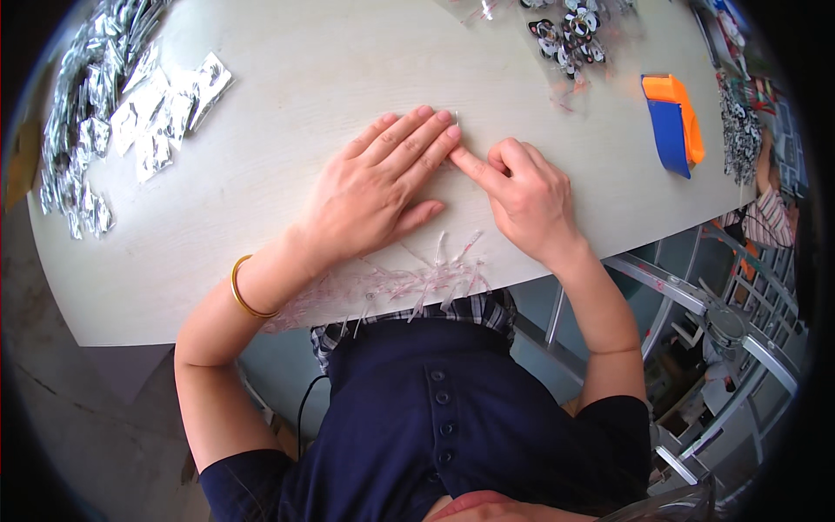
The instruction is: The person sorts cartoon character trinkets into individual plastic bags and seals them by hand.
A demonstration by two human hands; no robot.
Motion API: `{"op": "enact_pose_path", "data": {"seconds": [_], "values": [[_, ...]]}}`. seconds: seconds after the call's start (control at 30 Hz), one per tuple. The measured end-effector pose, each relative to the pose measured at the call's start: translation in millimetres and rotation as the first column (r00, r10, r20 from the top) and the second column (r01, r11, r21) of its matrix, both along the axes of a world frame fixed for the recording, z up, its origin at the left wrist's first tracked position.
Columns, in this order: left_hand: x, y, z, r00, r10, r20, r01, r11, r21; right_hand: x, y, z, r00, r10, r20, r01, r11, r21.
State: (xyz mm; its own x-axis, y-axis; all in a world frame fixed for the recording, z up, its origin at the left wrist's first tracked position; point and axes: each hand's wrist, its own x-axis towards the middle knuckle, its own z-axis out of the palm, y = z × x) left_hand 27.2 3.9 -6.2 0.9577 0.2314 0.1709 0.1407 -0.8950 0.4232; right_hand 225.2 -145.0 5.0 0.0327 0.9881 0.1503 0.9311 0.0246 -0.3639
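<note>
My left hand (378,178) lies flat on the pale table, fingers stretched out and close together, thumb apart. One digit of my right hand (531,191) reaches left to the left fingertips and touches them; its other fingers are curled in. A sliver of something thin and clear seems to show beside the left fingertips, but the hands hide most of it. Between my forearms, along the near table edge, lies a loose pile of thin clear plastic strips (430,280) with pinkish-red marks.
Shiny silvery packets (178,104) lie at the left beside a long heap of them (78,130). Small black-and-white trinkets (570,39) in clear wrap sit at the far right. An orange-and-blue object (672,126) stands near the right edge. Beyond are metal frames (696,300) and another person's striped sleeve (770,217).
</note>
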Motion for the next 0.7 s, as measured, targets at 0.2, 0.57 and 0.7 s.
{"op": "enact_pose_path", "data": {"seconds": [0.2,0.57,0.7], "values": [[-1,2,0,0.993,-0.064,-0.098,0.07,0.995,0.064,48,49,2,0.995,-0.095,-0.011,0.094,0.962,0.257],[-41,92,4,0.913,0.374,0.164,-0.409,0.844,0.347,-26,39,2,0.973,-0.027,0.229,0.011,0.997,0.07],[-3,36,15,0.993,0.057,0.108,-0.066,0.994,0.085,-48,14,11,0.998,0.057,0.015,-0.058,0.998,0.037]]}}
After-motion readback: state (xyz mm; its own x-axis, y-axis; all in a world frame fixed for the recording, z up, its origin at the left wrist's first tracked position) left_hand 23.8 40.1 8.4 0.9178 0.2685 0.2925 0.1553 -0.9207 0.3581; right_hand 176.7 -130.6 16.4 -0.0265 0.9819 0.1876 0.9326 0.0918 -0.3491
